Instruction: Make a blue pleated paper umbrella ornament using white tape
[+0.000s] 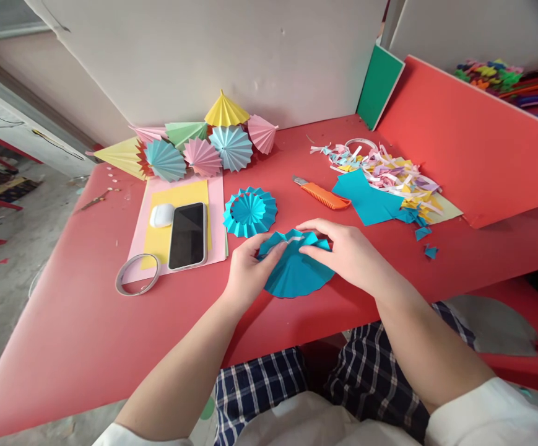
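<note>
Between my two hands is a blue pleated paper fan point(299, 272), spread out near the table's front edge. My left hand point(251, 263) pinches its left side, thumb on top near a white strip along the upper folds. On the opposite side, my right hand point(343, 248) grips the upper right edge with thumb and fingers. Just behind my left hand lies a blue pleated paper rosette point(250, 212) with a raised round centre. An orange utility knife point(322, 194) rests beyond my right hand, its tip pointing left. Blue paper point(366, 197) lies beside the knife.
Several folded paper cones and rosettes point(194, 155) stand along the back. Left on the red table point(83, 297) are a phone point(187, 235), a white earbud case point(161, 215), coloured sheets point(215, 232) and a tape roll point(119, 282). Paper scraps point(389, 173) pile up at right, before a red board point(473, 142).
</note>
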Demonstrator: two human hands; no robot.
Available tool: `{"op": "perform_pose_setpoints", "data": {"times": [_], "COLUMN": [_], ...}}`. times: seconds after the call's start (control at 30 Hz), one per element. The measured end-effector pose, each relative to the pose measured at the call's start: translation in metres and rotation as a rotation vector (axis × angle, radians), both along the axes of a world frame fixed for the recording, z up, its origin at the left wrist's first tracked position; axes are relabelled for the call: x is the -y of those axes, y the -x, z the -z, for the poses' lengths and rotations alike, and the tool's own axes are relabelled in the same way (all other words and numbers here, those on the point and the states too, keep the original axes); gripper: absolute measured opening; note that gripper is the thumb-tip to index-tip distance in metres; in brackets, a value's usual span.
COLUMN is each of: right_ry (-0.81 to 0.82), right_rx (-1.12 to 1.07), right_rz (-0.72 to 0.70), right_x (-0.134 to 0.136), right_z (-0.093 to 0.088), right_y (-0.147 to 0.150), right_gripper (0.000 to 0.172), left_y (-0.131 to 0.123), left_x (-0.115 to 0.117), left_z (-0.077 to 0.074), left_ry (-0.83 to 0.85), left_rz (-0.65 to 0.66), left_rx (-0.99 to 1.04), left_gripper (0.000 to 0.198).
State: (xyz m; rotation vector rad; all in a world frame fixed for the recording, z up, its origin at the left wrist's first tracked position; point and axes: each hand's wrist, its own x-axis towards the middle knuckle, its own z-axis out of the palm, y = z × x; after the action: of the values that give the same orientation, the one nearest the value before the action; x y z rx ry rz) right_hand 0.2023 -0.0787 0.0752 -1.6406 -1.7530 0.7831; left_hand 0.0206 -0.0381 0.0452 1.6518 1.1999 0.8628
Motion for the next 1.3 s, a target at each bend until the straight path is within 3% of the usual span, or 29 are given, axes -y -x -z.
{"op": "perform_pose_setpoints", "data": {"times": [0.2, 0.5, 0.63, 0.8, 0.9, 1.0, 1.13, 1.3], "right_ry": [-0.015, -0.041, -0.053, -0.062, -0.112, -0.18, -0.218, -0.307], "right_rx": [0.04, 0.005, 0.04, 0.097, 0.158, 0.148, 0.046, 0.069], "right_rz": [0.054, 0.15, 0.209, 0.278, 0.327, 0.366, 0.346, 0.362], "right_x": [-0.004, -0.012, -0.017, -0.022, -0.026, -0.029, -0.031, -0.033], "right_z": [0.004, 0.008, 0.013, 0.021, 0.025, 0.03, 0.034, 0.034], "right_y": [-0.014, -0.026, -0.037, -0.047, -0.049, -0.05, -0.051, -0.052], "right_gripper": [0.018, 0.022, 0.025, 0.028, 0.028, 0.024, 0.019, 0.021], "left_y": [0.0, 0.002, 0.006, 0.019, 0.027, 0.034, 0.039, 0.035], "left_x": [-0.005, -0.009, -0.016, -0.029, -0.037, -0.044, -0.05, -0.053], "left_z": [0.006, 0.006, 0.005, 0.006, 0.008, 0.011, 0.02, 0.025], "left_ry": [0.096, 0.041, 0.049, -0.216, -0.414, -0.479, -0.54, -0.599], "left_rz": [-0.049, -0.012, -0.006, -0.233, -0.275, -0.311, -0.272, -0.214], "left_rx": [0.124, 0.078, 0.103, -0.08, -0.283, -0.364, -0.449, -0.546], "left_gripper": [0.023, 0.044, 0.041, 0.027, 0.022, 0.022, 0.022, 0.023]}}
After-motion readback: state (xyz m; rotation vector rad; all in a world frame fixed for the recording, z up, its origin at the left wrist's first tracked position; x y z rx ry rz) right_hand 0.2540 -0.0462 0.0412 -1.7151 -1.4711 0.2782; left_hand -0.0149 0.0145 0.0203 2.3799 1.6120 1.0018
